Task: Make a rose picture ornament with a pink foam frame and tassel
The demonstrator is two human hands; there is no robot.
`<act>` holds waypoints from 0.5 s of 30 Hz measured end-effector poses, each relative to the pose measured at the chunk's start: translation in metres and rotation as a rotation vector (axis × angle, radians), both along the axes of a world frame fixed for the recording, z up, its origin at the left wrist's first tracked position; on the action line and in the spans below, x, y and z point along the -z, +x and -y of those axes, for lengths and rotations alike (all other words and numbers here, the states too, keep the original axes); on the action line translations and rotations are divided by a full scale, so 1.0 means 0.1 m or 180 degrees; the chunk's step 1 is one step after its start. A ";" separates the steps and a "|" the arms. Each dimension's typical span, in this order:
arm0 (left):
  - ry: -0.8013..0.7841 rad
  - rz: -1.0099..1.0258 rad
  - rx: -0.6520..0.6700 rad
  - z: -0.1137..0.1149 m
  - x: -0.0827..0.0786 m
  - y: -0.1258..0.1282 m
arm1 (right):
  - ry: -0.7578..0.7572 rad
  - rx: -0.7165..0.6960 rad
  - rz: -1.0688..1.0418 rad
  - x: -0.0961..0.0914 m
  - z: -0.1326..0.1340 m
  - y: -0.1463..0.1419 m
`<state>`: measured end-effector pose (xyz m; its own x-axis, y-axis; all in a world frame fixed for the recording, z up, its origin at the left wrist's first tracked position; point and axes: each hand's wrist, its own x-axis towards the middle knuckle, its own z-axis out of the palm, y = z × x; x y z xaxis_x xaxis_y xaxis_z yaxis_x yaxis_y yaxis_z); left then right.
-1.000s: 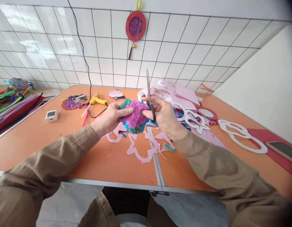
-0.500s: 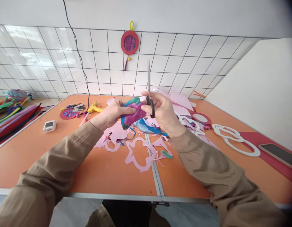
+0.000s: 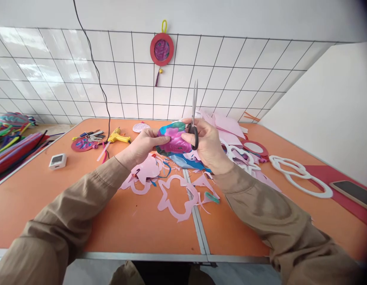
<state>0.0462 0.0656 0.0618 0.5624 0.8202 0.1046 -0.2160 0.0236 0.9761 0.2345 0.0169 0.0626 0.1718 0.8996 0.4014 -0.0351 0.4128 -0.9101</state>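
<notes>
Between my two hands, above the middle of the table, is a flower-patterned piece (image 3: 175, 140) in magenta, teal and blue, which looks like printed fabric. My left hand (image 3: 144, 144) pinches its left side, thumb on top. At its right edge, the thumb and fingers of my right hand (image 3: 203, 136) grip the piece too. Scissors (image 3: 194, 103) with black handles hang on my right hand, blades pointing up and nearly together. Pink cut-out scraps (image 3: 177, 198) and blue scraps (image 3: 183, 161) lie on the table below.
A yellow glue gun (image 3: 119, 136) and a small white device (image 3: 58, 161) are on the left of the orange table (image 3: 127, 229). White rings (image 3: 308, 186), a red ring (image 3: 265, 150) and a phone (image 3: 354, 192) lie on the right. A round red ornament (image 3: 161, 49) hangs on the tiled wall.
The flower-patterned piece has been turned and spread flatter, so more of its print faces me. The scissors have shifted slightly right with my right hand. The camera view has moved a little.
</notes>
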 end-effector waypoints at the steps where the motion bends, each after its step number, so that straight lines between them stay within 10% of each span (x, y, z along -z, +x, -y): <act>1: 0.0025 -0.0031 -0.0004 0.00 0.00 0.00 | 0.0005 -0.0050 0.0024 0.00 0.00 0.00; 15: 0.0376 -0.0580 0.0123 -0.03 -0.09 -0.10 | -0.0081 -0.0174 0.0031 0.01 0.02 0.02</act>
<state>0.0358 0.0684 0.0707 0.6116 0.7858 0.0923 -0.0369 -0.0883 0.9954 0.2366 0.0149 0.0611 0.1183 0.9175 0.3797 -0.0482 0.3873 -0.9207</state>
